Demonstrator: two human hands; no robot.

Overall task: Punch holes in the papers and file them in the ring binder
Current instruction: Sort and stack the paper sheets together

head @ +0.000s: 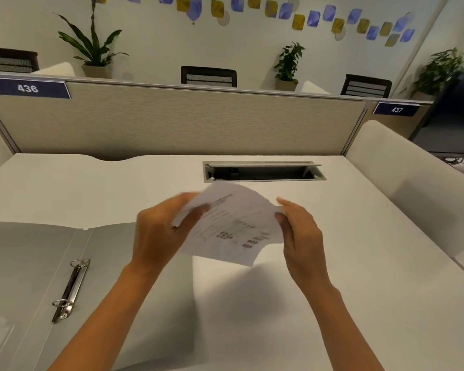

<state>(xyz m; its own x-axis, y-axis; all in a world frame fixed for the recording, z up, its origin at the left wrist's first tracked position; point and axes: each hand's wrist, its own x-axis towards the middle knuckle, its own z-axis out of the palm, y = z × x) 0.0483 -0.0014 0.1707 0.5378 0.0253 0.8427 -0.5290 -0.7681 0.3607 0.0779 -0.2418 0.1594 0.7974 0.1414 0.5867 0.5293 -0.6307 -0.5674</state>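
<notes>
White printed papers (232, 226) held above the desk (359, 263), blurred | left hand (158, 231) pinches their left edge, right hand (300, 231) their right, I judge to square them | grey ring binder (38, 277) lies open at left, rings (65, 287) closed, ready for filing | I see no punch.

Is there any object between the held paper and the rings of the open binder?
Nothing visible is. Both hands, left hand and right hand, hold the paper above the desk. The rings of the binder lie to the left, with only bare binder cover between. No hole punch is in view.
</notes>
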